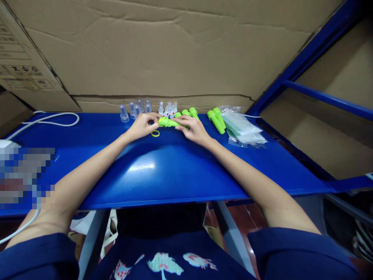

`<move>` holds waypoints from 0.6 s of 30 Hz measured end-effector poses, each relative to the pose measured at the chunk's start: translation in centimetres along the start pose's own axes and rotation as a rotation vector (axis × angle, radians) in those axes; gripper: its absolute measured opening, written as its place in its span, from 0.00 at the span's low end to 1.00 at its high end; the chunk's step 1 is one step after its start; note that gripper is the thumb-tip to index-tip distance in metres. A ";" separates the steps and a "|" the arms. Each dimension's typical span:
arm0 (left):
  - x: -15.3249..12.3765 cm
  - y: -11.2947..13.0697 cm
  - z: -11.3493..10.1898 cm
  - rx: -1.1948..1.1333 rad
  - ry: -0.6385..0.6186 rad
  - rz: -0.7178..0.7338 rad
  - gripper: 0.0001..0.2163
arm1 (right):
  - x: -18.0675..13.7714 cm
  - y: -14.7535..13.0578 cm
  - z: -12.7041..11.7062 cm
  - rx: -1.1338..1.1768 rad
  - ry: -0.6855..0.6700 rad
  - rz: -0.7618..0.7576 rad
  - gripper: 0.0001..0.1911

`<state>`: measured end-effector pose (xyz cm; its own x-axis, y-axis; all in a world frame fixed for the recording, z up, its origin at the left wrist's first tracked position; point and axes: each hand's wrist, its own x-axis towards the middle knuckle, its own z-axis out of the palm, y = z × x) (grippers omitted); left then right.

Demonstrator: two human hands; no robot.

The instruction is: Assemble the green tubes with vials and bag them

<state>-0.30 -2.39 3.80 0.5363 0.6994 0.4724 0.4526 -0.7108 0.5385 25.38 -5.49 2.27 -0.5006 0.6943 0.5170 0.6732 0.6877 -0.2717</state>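
A bright green, flashlight-shaped plastic handle (167, 122) lies sideways between my two hands, just above the blue table. My right hand (194, 130) grips its narrow end. At its wide end my left hand (142, 126) pinches with thumb and fingertips, where a yellow ring (161, 120) partly shows; the fingers cover the rest. Another yellow ring (155, 133) lies flat on the table below the left fingertips. Right behind my hands stand small clear pieces with white bases and red dots (168, 110), and several more green handles (193, 112).
Several clear plastic caps (124, 113) stand at the back left. Two green handles (217, 121) lie at the right beside clear plastic bags (244, 128). White cable (68, 114) loops at the left, near a blurred-out object (26, 175). Cardboard (175, 50) walls the table's back.
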 end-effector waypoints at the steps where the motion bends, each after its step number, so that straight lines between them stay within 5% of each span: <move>1: 0.0 -0.1 0.1 -0.015 -0.003 -0.006 0.06 | 0.0 0.2 0.0 0.047 0.011 0.005 0.22; 13: -0.7 -0.9 0.7 -0.212 -0.011 -0.041 0.08 | 0.3 2.0 -0.7 0.375 -0.019 0.131 0.25; 18: -0.7 -1.8 0.9 -0.192 -0.005 -0.017 0.10 | 0.0 5.0 -2.4 0.356 0.185 0.302 0.34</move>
<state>-0.84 -1.68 1.88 0.5335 0.7105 0.4589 0.3177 -0.6712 0.6698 30.08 -2.52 2.91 -0.1857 0.8464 0.4992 0.5296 0.5141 -0.6747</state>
